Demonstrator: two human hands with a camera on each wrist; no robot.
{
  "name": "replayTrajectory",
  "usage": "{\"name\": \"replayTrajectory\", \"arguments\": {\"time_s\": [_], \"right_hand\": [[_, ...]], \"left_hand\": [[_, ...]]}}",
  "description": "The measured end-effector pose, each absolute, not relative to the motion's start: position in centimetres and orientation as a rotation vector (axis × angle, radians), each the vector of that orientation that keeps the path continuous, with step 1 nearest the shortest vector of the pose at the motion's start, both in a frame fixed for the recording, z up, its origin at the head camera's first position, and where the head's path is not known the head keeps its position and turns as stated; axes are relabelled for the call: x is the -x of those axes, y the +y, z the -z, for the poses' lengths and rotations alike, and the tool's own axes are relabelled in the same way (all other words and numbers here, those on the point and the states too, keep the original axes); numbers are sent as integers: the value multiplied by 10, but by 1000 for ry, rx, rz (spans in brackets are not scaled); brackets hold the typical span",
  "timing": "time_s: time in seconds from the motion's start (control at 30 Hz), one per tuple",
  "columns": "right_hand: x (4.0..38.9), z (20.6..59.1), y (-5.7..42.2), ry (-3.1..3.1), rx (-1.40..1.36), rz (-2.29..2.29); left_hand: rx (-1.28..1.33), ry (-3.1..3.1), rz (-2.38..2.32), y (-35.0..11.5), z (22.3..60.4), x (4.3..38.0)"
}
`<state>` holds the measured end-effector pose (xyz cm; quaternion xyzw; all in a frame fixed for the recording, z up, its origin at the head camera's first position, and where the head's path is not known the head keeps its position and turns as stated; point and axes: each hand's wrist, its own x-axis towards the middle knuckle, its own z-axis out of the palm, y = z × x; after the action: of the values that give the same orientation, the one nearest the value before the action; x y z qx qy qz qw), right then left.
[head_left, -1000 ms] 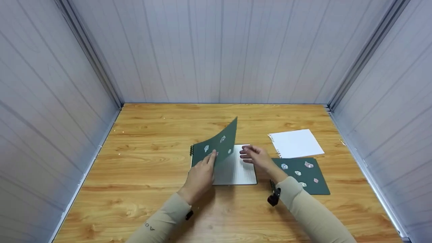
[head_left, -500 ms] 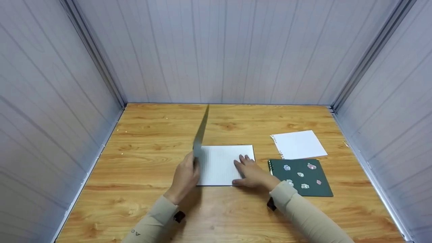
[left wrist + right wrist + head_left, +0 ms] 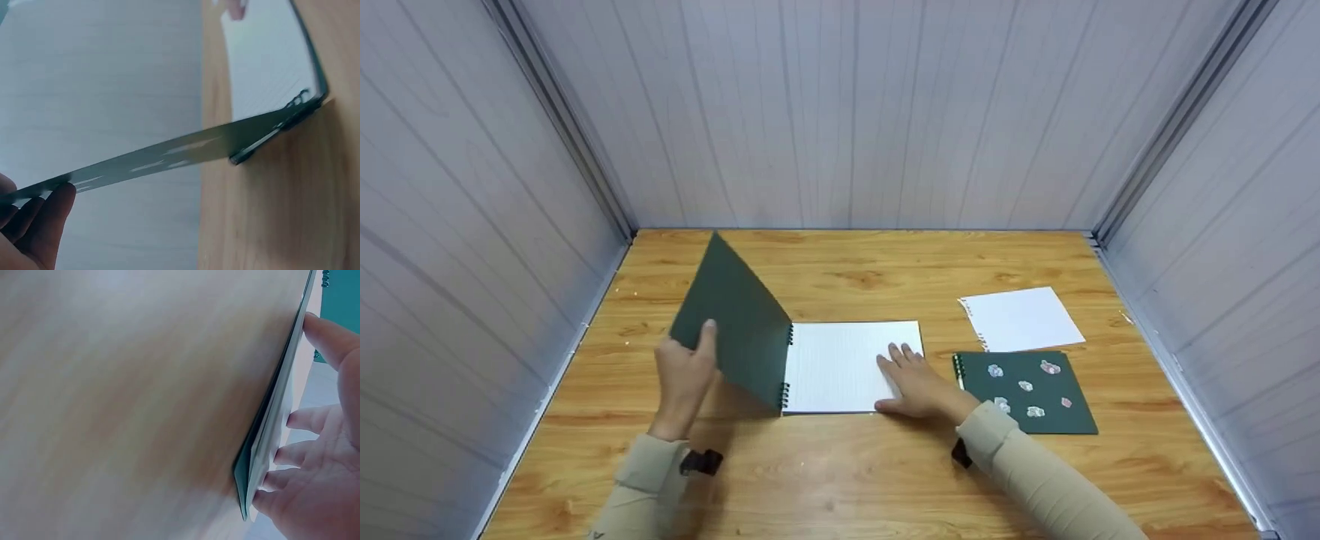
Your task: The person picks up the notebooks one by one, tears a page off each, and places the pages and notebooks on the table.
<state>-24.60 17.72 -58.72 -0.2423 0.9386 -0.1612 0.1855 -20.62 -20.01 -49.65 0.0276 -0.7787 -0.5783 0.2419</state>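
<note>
A spiral notebook lies in the middle of the table, its lined white page facing up. My left hand pinches its dark green cover, thumb on the inner face and fingers behind. The cover stands raised, leaning left from the spiral binding. In the left wrist view, stickers show faintly on the cover's outer face, with fingertips against it. My right hand rests on the page's right part, fingers spread. The right wrist view shows its fingertips touching the stacked pages along their edge.
To the right lies a second green spiral notebook, closed, with several stickers on its cover. Behind it is a loose white sheet with a torn, perforated left edge. Pale panel walls enclose the wooden table at the back and sides.
My left hand has swung the green cover from right to left, up off the page. The right hand has come down onto the page and stayed there.
</note>
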Motion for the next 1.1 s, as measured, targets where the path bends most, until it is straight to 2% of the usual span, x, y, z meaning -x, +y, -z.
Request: {"name": "replayTrajectory", "arguments": {"time_s": [0.2,0.47,0.8,1.1], "right_hand": [[245,588,179,2638,666,439],[245,588,179,2631,649,476],[246,586,179,2640,678,466],[246,586,178,2644,688,473]], "left_hand": [[-344,-2161,1618,-245,496,204],[-636,-2159,1770,-294,527,212],[-667,-2497,1574,-327,562,213],[-626,-2816,1347,-332,574,214]]}}
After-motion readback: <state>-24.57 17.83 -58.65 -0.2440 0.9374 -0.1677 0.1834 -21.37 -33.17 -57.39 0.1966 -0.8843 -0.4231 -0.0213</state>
